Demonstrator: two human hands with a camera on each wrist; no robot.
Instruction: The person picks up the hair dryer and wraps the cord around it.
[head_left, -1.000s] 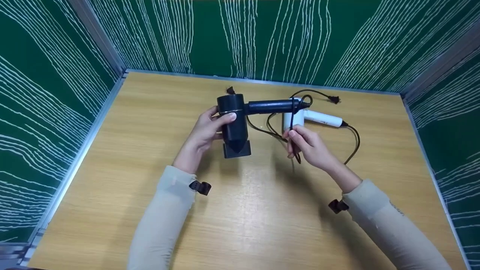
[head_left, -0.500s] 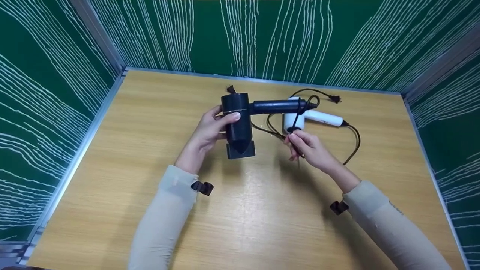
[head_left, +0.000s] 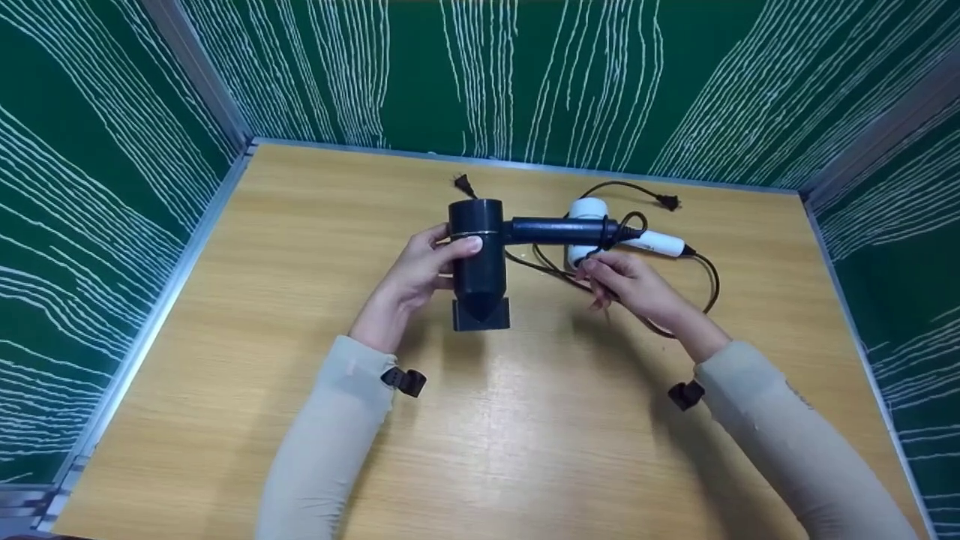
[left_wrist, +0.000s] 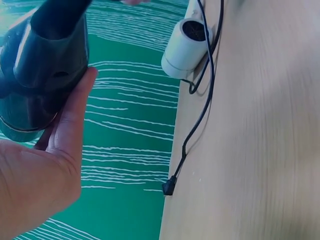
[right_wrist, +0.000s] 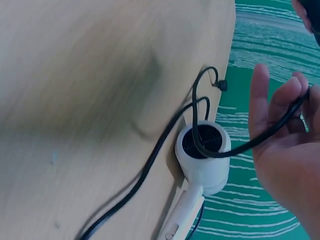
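My left hand (head_left: pixel 424 274) grips the barrel of a black hair dryer (head_left: pixel 480 262), thumb across its front, and holds it above the table. Its handle points right and a flat nozzle (head_left: pixel 481 315) faces me. Between thumb and fingertips, my right hand (head_left: pixel 634 281) pinches the dryer's black cord (right_wrist: pixel 270 131) below the handle's end, where the cord makes a loop (head_left: pixel 636 219). In the right wrist view the cord runs from these fingers across a white hair dryer (right_wrist: pixel 207 170). That white dryer lies on the table behind the black handle, partly hidden by it.
The black dryer's plug (head_left: pixel 463 184) lies near the table's back edge, and another plug (head_left: pixel 667 201) lies at the back right. The white dryer's cord (head_left: pixel 714 281) curves beside my right forearm. Green walls (head_left: pixel 420 75) with white streaks enclose the wooden table (head_left: pixel 510 450).
The black dryer has shifted slightly right, then a little toward me. My right hand has moved slightly right along with it, still pinching the cord, and the hanging cord loop looks shorter.
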